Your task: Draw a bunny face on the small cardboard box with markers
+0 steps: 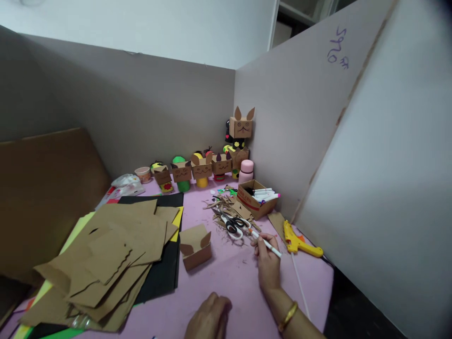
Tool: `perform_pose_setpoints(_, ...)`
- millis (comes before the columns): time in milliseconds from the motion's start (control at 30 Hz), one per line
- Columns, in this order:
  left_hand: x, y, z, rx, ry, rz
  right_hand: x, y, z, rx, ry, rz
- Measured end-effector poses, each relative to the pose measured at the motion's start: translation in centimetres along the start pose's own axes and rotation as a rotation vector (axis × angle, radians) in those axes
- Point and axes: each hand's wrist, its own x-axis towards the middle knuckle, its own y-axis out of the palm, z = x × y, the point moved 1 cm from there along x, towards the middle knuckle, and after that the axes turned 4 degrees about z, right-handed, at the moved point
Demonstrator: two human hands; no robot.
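Observation:
My right hand [268,265] grips a slim white marker [267,245] with an orange end that points toward the scissors. A gold bangle [288,316] circles that wrist. At the bottom edge, my left hand [208,316] rests low over the pink table, its fingers curled together and no object showing in them. Between the hands and the paper pile sits a small cardboard box head [196,252] with two ear-like pieces, touched by neither hand. Black-and-white scissors [233,226] lie just beyond the marker, on cardboard scraps [226,205].
Cut cardboard sheets [116,245] cover the left side. A box of markers [257,207] stands at the right, near a yellow glue gun [298,242]. Along the back are animal-faced figures [202,167], a pink bottle [246,170] and a paper cup [143,174]. Grey partitions [169,103] enclose the table.

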Motion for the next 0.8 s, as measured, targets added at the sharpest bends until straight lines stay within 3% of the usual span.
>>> perform_pose_setpoints(267,0.8,0.4,-0.5,-0.030,0.008,0.016,-0.8,-0.2,-0.2,-0.062,0.005,0.042)
perform_pose_setpoints(533,0.2,-0.7,-0.5,-0.060,-0.033,-0.077,-1.2,-0.4,-0.4,-0.077,-0.015,0.077)
perform_pose_setpoints(667,-1.0,-2.1,1.1,-0.084,-0.140,-0.229,-1.2,-0.5,-0.8,-0.080,-0.014,0.077)
perform_pose_setpoints(800,-0.6,-4.2,3.4,-0.136,-0.258,-0.482,-1.2,-0.3,-1.0,-0.089,-0.015,0.088)
